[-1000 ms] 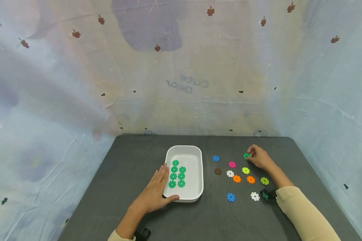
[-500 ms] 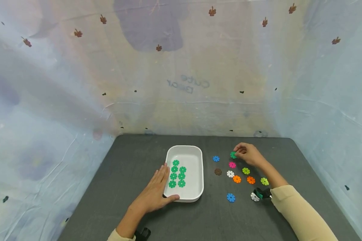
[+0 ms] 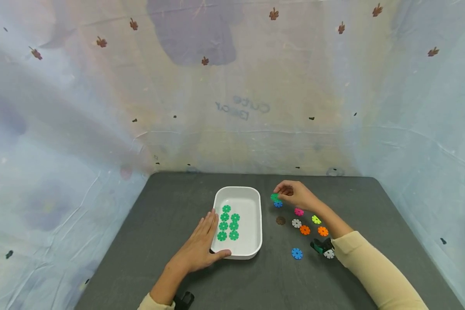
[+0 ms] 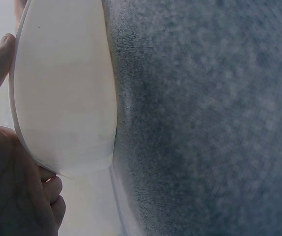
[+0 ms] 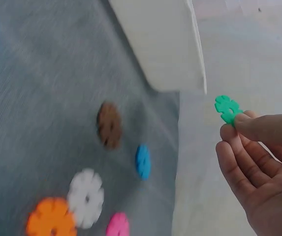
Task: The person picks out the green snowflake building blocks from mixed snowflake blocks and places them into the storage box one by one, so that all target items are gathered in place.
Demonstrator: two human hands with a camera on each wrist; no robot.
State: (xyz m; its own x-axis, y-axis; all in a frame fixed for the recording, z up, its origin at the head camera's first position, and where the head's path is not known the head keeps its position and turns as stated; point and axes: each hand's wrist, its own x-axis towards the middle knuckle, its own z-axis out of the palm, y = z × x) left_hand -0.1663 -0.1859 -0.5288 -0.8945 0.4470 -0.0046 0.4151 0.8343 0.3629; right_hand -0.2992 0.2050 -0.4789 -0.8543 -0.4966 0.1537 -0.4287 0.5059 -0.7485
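Observation:
My right hand point(image 3: 296, 193) pinches a green notched plastic disc point(image 5: 228, 109) between thumb and fingertips, above the table beside the tray. In the head view this disc partly overlaps a blue disc point(image 3: 278, 204) lying below it. My left hand point(image 3: 197, 243) rests against the left side of the white tray point(image 3: 253, 206), fingers straight along the edge and thumb on the near rim. The left wrist view shows the thumb point(image 4: 0, 61) at that rim. Inside the tray, several green discs point(image 3: 223, 225) lie flat in two rows on its left half.
Right of the tray, loose notched discs lie on the grey table point(image 3: 255, 284): brown point(image 3: 280, 220), pink point(image 3: 299, 212), white point(image 3: 296, 223), orange point(image 3: 305, 230), yellow-green point(image 3: 316, 219) and blue point(image 3: 296, 253). A patterned sheet point(image 3: 232, 146) hangs behind the table.
My right hand has moved left with the green disc, from the far right of the loose discs to above the blue one near the tray. The left hand stays put.

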